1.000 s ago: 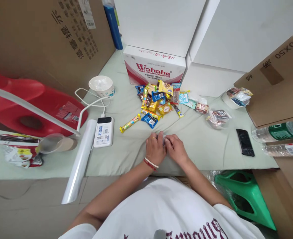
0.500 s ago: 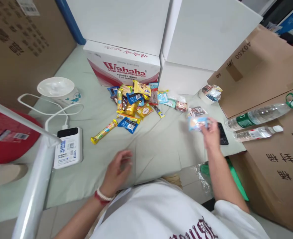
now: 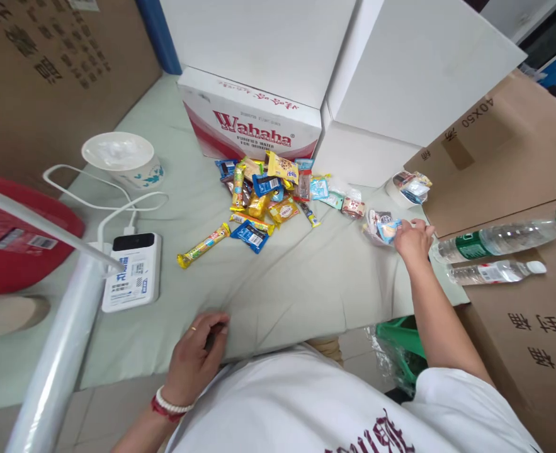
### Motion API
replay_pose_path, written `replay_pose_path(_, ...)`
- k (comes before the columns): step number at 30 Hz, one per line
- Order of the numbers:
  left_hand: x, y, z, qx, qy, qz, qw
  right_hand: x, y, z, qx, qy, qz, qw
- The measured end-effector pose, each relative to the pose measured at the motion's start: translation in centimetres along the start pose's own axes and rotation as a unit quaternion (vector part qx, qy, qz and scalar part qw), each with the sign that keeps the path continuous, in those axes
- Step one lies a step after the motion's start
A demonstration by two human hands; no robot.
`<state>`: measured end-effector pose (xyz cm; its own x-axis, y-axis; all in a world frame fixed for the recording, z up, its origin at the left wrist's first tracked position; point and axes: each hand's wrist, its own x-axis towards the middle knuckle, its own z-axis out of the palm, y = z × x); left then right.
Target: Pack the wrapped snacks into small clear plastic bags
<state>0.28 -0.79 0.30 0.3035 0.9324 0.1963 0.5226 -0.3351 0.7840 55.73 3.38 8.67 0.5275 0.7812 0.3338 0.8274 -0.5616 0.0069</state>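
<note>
My right hand (image 3: 412,240) reaches to the right side of the table, its fingers closed on a light blue snack packet (image 3: 389,228). The packet rests against a clear bag of wrappers (image 3: 374,221). My left hand (image 3: 193,353) lies at the front edge of the pale green cloth (image 3: 296,283), fingers curled with the thumb against them; what is inside, if anything, is hidden. A heap of small wrapped snacks (image 3: 266,195) lies in the middle. A long yellow bar (image 3: 203,245) sits apart to its left.
A Wahaha carton (image 3: 254,123) and white boxes (image 3: 400,82) stand behind the heap. To the left are a power bank (image 3: 133,270) with its cable, a white paper bowl (image 3: 119,157) and a white tube (image 3: 55,371). Two water bottles (image 3: 495,236) lie on the right by a small bowl of packets (image 3: 407,187).
My right hand has lowered the light blue packet from the air onto the clear bag. My left hand has drawn back to the table's front edge and curled. The view shifted slightly.
</note>
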Motion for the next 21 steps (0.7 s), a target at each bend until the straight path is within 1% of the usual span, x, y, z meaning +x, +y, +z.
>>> replay_pose_path(2, -0.2, -0.1, -0.2, -0.004, 0.006, 0.013, 1.0, 1.1, -0.9, -1.2, 0.0, 0.036, -0.043, 0.998)
replay_pose_path(3, -0.2, -0.1, -0.3, -0.008, 0.005, 0.015, 1.0, 1.9, -1.8, -1.6, 0.002, 0.047, -0.08, 0.996)
replay_pose_path(4, -0.2, -0.1, -0.4, -0.013, 0.003, 0.014, 1.0, 2.7, -3.0, -1.7, 0.001, 0.04, -0.125, 0.991)
replay_pose_path(5, -0.2, -0.1, -0.5, -0.015, 0.0, 0.013, 1.0, 3.6, -4.5, -1.6, -0.007, 0.014, -0.17, 0.985)
replay_pose_path(6, -0.2, -0.1, -0.5, -0.013, -0.002, 0.014, 1.0, 4.5, -6.2, -1.3, -0.024, -0.026, -0.207, 0.978)
replay_pose_path(7, -0.1, 0.0, -0.5, -0.01, -0.001, 0.017, 1.0, 5.3, -7.9, -0.7, -0.05, -0.073, -0.231, 0.969)
replay_pose_path(8, -0.1, 0.1, -0.5, -0.005, 0.002, 0.024, 1.0, 6.1, -9.7, 0.1, -0.083, -0.12, -0.237, 0.96)
replay_pose_path(10, 0.0, 0.2, -0.4, 0.006, 0.011, 0.045, 0.999, 7.4, -12.6, 1.7, -0.143, -0.21, -0.213, 0.943)
replay_pose_path(12, -0.2, 0.2, -0.2, 0.016, 0.021, 0.066, 0.997, 8.4, -14.5, 3.1, -0.173, -0.277, -0.178, 0.928)
replay_pose_path(14, -0.4, 0.2, 0.0, 0.028, 0.033, 0.082, 0.996, 8.8, -15.3, 3.9, -0.173, -0.304, -0.163, 0.923)
replay_pose_path(16, -0.6, 0.0, 0.3, 0.045, 0.046, 0.091, 0.994, 8.7, -15.4, 3.9, -0.166, -0.302, -0.163, 0.925)
replay_pose_path(19, -0.8, -0.2, 0.7, 0.072, 0.061, 0.107, 0.99, 8.1, -14.6, 2.5, -0.147, -0.283, -0.175, 0.931)
replay_pose_path(21, -1.0, -0.3, 0.8, 0.085, 0.064, 0.118, 0.987, 8.0, -13.1, 0.9, -0.085, -0.248, -0.197, 0.945)
